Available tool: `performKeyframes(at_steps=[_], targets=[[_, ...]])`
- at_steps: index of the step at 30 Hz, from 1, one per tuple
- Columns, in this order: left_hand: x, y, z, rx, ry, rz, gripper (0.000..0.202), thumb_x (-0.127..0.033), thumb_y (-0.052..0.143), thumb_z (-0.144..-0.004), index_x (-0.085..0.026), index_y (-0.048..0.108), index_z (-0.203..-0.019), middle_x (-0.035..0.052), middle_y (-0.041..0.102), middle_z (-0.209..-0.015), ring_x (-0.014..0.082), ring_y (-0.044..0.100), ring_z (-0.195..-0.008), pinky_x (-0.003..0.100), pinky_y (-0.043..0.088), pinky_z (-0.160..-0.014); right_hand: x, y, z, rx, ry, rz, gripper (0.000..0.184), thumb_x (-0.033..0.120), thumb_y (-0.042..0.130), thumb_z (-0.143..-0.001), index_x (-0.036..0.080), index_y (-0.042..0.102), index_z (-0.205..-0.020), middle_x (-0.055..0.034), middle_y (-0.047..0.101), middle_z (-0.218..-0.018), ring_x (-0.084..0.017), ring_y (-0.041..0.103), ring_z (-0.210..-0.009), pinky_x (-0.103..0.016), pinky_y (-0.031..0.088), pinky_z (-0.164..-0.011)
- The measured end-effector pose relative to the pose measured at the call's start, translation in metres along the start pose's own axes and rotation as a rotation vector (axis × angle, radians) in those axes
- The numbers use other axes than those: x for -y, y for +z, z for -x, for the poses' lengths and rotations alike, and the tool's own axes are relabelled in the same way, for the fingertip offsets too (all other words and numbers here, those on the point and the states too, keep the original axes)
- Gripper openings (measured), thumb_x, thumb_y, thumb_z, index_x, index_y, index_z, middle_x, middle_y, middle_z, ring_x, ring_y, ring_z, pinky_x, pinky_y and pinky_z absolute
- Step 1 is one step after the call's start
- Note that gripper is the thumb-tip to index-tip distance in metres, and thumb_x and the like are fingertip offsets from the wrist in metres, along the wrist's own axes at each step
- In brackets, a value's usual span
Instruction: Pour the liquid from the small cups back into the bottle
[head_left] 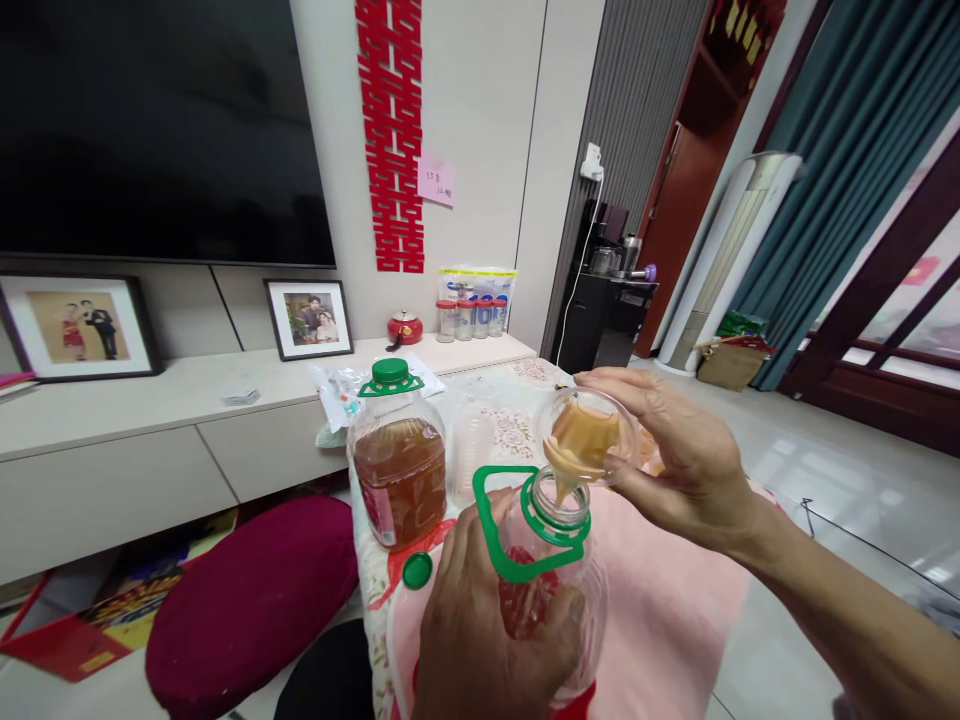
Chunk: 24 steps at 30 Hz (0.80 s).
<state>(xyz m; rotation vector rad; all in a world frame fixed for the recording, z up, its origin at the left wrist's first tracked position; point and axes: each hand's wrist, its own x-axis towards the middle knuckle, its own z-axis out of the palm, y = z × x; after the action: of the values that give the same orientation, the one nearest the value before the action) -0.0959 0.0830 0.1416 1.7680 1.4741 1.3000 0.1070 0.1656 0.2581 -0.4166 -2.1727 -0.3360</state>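
Observation:
My left hand (495,620) is wrapped round a clear plastic jar (589,600) with a green carrying handle (487,520), its mouth uncapped. In my right hand (675,460) a clear plastic cup (585,435) is tilted over that mouth. Amber liquid (564,487) runs from the cup's lip into the jar's opening. Something reddish shows through the jar's wall, though I cannot tell whether it is inside or a label. A green cap (417,570) lies on the pink mat (660,600) to the left. Behind it stands a larger capped jar (401,470) of brown liquid.
Clear plastic packaging (472,440) lies on the flowered tablecloth (517,430) behind the jars. A low white cabinet (255,420) bears framed photos (309,320), a red pot (405,328) and several red-lidded jars (465,320). A maroon cushion (255,600) is at the left.

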Motion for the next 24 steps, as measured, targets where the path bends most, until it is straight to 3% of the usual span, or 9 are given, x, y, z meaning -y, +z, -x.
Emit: performKeyframes(at_steps=[10, 15, 19, 24], targets=[[-0.002, 0.001, -0.002, -0.016, -0.016, -0.032, 0.053, -0.029, 0.067, -0.078, -0.025, 0.056, -0.130, 0.0075, 0.065, -0.116, 0.0300, 0.066, -0.115, 0.055, 0.055, -0.106, 0.002, -0.002, -0.006, 0.004, -0.056, 0.023, 0.049, 0.006, 0.069, -0.088, 0.007, 0.059, -0.136, -0.0190, 0.068, -0.126, -0.023, 0.063, -0.125, -0.035, 0.053, -0.108], [0.005, 0.002, -0.001, 0.005, 0.050, -0.065, 0.056, -0.032, 0.068, -0.079, -0.023, 0.056, -0.133, 0.0099, 0.066, -0.118, 0.0310, 0.066, -0.114, 0.054, 0.057, -0.103, 0.003, -0.003, -0.008, 0.009, -0.088, 0.043, 0.048, 0.005, 0.069, -0.088, 0.004, 0.059, -0.134, -0.0207, 0.067, -0.127, -0.023, 0.063, -0.125, -0.036, 0.052, -0.108], [0.006, 0.002, 0.000, -0.007, 0.038, -0.060, 0.060, -0.034, 0.069, -0.080, -0.023, 0.055, -0.137, 0.0114, 0.065, -0.123, 0.0319, 0.064, -0.119, 0.055, 0.055, -0.108, 0.003, -0.003, -0.009, 0.000, -0.126, 0.075, 0.044, 0.006, 0.070, -0.088, 0.000, 0.061, -0.131, -0.0231, 0.067, -0.126, -0.024, 0.063, -0.125, -0.037, 0.052, -0.109], [0.000, 0.001, -0.003, -0.003, 0.041, -0.041, 0.052, -0.028, 0.066, -0.076, -0.024, 0.060, -0.127, 0.0091, 0.067, -0.116, 0.0315, 0.066, -0.111, 0.055, 0.056, -0.104, 0.004, -0.003, -0.011, -0.004, -0.166, 0.120, 0.042, 0.006, 0.070, -0.089, -0.001, 0.063, -0.130, -0.0252, 0.066, -0.128, -0.026, 0.063, -0.127, -0.041, 0.054, -0.108]])
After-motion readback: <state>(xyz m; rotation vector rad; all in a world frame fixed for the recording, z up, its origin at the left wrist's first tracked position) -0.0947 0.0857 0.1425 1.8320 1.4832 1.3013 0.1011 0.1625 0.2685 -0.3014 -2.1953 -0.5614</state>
